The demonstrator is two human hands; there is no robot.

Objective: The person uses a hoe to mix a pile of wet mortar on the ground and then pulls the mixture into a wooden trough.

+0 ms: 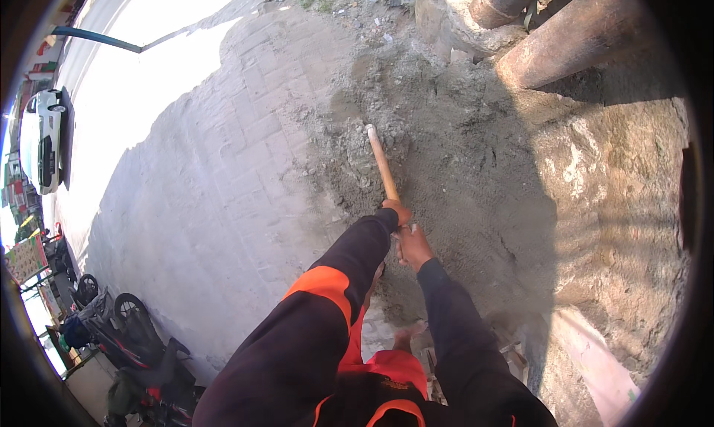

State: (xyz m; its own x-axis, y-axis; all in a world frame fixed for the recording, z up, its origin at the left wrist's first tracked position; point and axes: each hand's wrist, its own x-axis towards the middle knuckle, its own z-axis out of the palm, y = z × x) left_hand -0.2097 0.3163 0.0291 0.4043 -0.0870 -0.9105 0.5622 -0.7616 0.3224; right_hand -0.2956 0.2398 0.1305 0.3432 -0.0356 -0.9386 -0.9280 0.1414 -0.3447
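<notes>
Sleeves, dark with orange bands, rise from the lower edge; both forearms reach up the picture to one wooden handle (384,167).

Left hand (399,211): wrapped around the handle, the higher of the two, fingers closed on the wood. Its cuff covers much of the hand.

Right hand (413,247): just below the left and touching it or nearly so, closed on the same handle at its near end. The two grips sit stacked, left ahead, right behind.

Handle: pale orange-brown, straight, long axis running from the hands up and slightly left across the picture. Its far tip lies well beyond the left hand, at the edge of a grey sand pile (446,152). Whether a blade or head sits at either end cannot be told; the end near the body is hidden by the hands and sleeves.

Relation of note: nearly all of the visible handle lies ahead of the grip, away from the body, and the left hand is the nearer to its far tip.

Surroundings: paved ground (223,174) to the left, half in sun; rusty pipes (580,33) at upper right; a white car (46,141) far left; a parked motorbike (130,338) at lower left.
</notes>
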